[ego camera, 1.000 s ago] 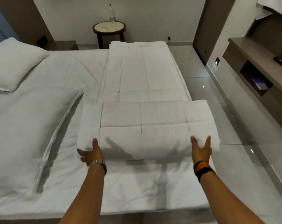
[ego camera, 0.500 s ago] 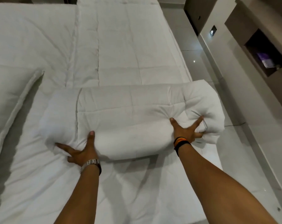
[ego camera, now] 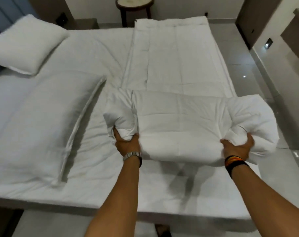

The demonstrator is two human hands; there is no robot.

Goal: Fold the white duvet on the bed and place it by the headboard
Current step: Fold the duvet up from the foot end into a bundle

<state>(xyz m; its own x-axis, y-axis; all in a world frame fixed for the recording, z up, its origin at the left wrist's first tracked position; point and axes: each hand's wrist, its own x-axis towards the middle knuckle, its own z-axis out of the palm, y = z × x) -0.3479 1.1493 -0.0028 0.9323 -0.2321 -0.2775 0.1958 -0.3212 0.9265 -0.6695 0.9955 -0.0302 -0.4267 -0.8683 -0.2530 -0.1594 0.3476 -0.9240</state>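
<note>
Both hands are clamped on the near fold of the duvet point(ego camera: 179, 124), which lies along the right side of the bed point(ego camera: 97, 151), its far part flat & unfolded, running toward the far edge. Left hand point(ego camera: 126, 142) has fingers curled round a bunched wad at the fold's left end; right hand point(ego camera: 237, 146) digs into the puffy right end, which hangs a bit past the bed edge over the floor. Judgement: step in hand is carrying the thick fold fwd over the flat strip. To do it well: keep both ends level so seams stay square, pull the right end back inboard, press air out after laying it down. Headboard side looks to be left, by the pillows point(ego camera: 42, 117), so the final carry goes that way w/ the bundle held tight.
</note>
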